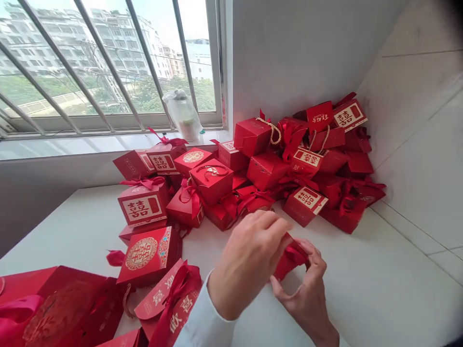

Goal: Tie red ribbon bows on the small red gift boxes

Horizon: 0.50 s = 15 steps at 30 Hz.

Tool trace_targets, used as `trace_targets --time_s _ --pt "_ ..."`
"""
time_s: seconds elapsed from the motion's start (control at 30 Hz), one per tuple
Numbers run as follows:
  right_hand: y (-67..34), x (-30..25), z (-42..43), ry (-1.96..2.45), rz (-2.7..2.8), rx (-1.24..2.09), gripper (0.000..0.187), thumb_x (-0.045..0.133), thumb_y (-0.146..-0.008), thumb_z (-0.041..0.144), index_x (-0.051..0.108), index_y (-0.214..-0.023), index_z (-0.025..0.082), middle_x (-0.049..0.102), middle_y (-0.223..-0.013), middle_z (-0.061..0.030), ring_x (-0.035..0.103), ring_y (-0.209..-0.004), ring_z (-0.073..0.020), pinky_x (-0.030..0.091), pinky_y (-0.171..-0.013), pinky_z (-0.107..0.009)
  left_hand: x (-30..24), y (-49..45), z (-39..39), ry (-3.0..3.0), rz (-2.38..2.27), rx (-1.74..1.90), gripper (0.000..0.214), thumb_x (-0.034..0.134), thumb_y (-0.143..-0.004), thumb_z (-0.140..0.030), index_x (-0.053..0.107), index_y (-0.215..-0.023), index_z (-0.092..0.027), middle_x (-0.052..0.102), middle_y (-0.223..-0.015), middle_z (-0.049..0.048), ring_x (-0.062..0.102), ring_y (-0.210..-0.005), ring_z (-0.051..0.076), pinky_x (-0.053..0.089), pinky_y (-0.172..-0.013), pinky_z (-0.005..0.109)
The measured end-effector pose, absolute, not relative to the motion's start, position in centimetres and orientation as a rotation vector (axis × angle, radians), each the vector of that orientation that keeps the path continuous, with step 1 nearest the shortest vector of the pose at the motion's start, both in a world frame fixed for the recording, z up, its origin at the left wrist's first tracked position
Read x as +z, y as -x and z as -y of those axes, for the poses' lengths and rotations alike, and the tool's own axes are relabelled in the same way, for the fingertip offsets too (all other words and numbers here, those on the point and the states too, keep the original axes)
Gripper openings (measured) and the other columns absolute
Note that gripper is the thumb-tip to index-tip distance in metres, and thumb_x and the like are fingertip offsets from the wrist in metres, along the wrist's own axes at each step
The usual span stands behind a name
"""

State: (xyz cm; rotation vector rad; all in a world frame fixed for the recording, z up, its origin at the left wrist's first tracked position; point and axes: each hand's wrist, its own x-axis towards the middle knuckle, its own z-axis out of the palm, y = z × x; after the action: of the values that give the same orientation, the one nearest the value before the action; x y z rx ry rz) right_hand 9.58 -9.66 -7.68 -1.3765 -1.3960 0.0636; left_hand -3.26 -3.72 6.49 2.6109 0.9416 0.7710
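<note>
My left hand [246,262] and my right hand [307,289] are both closed on a small red box with a ribbon [291,258], held just above the white table [379,289] near its front. My left fingers pinch its upper edge; my right fingers curl around its right side. Most of the box is hidden by my hands. A pale sleeve covers my left wrist.
A heap of red gift boxes [307,164] with ribbons and gold labels fills the back corner against the wall. More boxes [144,207] and red bags [65,308] lie at left. A plastic-wrapped bottle [183,115] stands on the windowsill.
</note>
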Motion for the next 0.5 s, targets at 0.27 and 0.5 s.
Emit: trace_targets --time_s 0.27,0.5 --pt "-13.7 -9.4 7.8 1.236 1.459 0.225 0.084 0.068 -0.071 0.022 0.015 -0.137 0.023 0.028 -0.137 -0.0160 0.038 -0.126 -0.0295 0.036 -0.102 -0.054 1.6 1.4 -0.9 -2.382 -1.198 0.488 0.023 0.058 -0.086 -0.021 0.060 -0.108 -0.016 0.062 -0.105 0.0084 0.061 -0.093 0.021 0.046 -0.083 0.032" --pt "-16.7 -8.3 6.9 1.277 1.335 0.619 0.068 0.061 -0.081 0.044 0.026 -0.137 0.026 0.038 -0.137 -0.0120 0.038 -0.129 -0.0287 0.030 -0.107 -0.055 -0.1 0.5 -1.8 -2.266 -1.349 0.361 0.019 0.057 -0.086 -0.034 0.062 -0.094 -0.017 0.065 -0.093 0.0064 0.060 -0.085 0.020 0.043 -0.070 0.027"
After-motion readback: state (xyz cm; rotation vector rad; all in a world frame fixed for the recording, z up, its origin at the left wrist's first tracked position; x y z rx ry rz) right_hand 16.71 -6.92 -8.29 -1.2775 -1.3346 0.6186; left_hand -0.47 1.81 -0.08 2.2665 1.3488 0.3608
